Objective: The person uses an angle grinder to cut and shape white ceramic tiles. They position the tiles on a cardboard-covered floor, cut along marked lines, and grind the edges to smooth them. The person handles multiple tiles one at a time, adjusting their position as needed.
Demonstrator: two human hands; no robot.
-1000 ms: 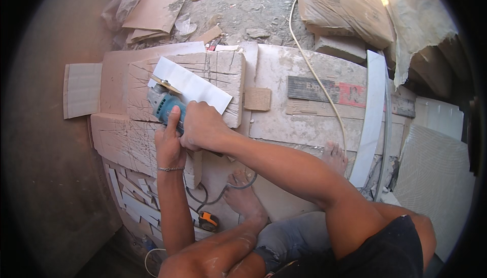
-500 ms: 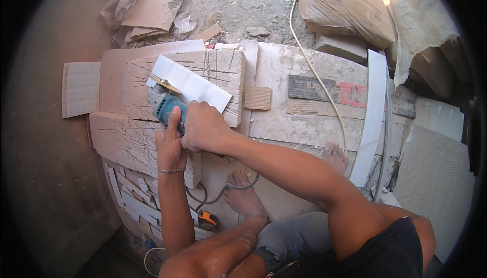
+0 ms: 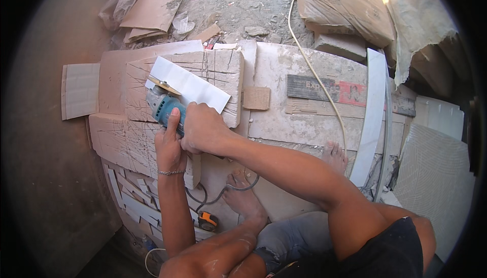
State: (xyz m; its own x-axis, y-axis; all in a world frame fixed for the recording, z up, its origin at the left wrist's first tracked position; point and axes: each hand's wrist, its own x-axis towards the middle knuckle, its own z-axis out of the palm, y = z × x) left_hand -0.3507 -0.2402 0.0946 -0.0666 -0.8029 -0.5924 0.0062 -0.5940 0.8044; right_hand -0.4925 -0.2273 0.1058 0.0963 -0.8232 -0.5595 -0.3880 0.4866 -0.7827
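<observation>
A teal angle grinder (image 3: 167,109) is gripped in both my hands. Fingers closed, my left hand (image 3: 171,149) wraps its body from below, the thumb lying along the side. My right hand (image 3: 205,130) is closed around the rear part, and its fingers are partly hidden. The grinder's disc and guard (image 3: 165,86) are at the left end of a white tile strip (image 3: 199,88); whether the disc touches it I cannot tell. The strip lies slantwise on a pale block (image 3: 231,67) scored with many dark cuts.
Tile offcuts (image 3: 134,204) lie at the lower left, near an orange and black tape measure (image 3: 207,220). A dark cord (image 3: 219,197) loops by my foot. A pale cable (image 3: 309,62) crosses the boards. At the right stand a long white strip (image 3: 369,121) and a filled sack (image 3: 345,12).
Almost nothing differs. The whole view has shifted very slightly; both hands keep the same hold on the grinder, and the tile strip stays in place on the block.
</observation>
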